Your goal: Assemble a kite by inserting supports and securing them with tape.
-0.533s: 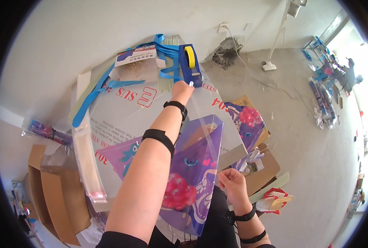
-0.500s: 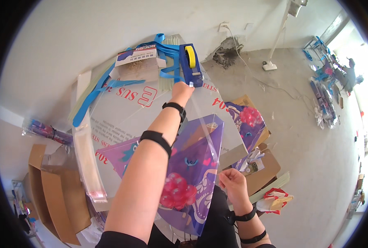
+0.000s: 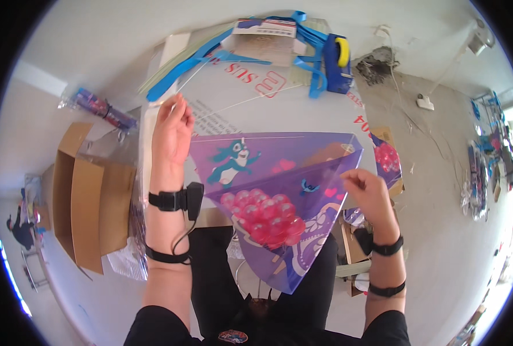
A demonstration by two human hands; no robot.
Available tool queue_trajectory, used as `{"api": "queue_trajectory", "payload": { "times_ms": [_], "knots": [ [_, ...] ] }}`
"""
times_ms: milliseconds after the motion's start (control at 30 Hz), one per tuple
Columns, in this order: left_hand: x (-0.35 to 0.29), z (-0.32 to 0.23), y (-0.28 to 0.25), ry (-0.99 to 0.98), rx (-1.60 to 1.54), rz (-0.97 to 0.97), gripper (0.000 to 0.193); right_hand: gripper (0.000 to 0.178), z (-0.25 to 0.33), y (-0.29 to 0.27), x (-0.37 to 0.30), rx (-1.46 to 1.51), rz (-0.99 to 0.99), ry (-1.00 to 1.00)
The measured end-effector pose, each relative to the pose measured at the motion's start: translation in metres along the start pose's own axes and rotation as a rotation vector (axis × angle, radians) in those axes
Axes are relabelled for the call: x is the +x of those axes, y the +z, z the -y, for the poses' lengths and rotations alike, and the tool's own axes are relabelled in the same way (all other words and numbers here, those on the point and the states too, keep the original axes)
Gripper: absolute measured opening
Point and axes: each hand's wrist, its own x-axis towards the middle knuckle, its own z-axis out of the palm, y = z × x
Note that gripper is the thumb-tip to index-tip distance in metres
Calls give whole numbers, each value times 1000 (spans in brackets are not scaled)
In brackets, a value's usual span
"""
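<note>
A purple plastic kite sail (image 3: pixel 320 230), printed with pink balloons and a teal cartoon animal, lies folded over on the work surface, its lower corner hanging above my lap. My right hand (image 3: pixel 369 193) is closed at the sail's right edge, fingertips pinched; whether it grips the film is unclear. At the left my left hand (image 3: pixel 173 127) is raised beyond the sail's left corner, thumb and fingers pinched. A thin pale line runs up from its fingertips, too fine to name. The blue tape dispenser (image 3: pixel 337 72) with a yellow core stands at the far right corner.
Blue ribbons (image 3: pixel 178 75) and pale sticks lie along the far edge beside an open white box (image 3: pixel 262 43). Cardboard boxes (image 3: pixel 86 202) stand at the left, with wrapped bundles (image 3: pixel 104 109) behind. Another printed sail (image 3: pixel 388 158) lies beyond the right edge.
My left hand has moved from the tape dispenser back to the left. My right hand has risen along the sail's right edge. The view has shifted, and the sail's upper part shows more.
</note>
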Motion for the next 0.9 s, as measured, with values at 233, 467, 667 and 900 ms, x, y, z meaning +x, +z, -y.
{"api": "queue_trajectory", "payload": {
  "times_ms": [233, 467, 667, 900],
  "knots": [
    [-49, 30, -88, 75, -82, -252, 24, 7, -9, 29, 91, -262, 109, -202],
    [-27, 49, -124, 33, -30, -375, 31, 7, -24, 55, 128, -58, 170, 40],
    [-23, 54, -122, 43, 129, -423, 28, 10, -32, 58, 141, 0, 129, 56],
    [-22, 55, -122, 34, 154, -432, 19, 5, -48, 59, 140, -97, 66, 77]
  ]
}}
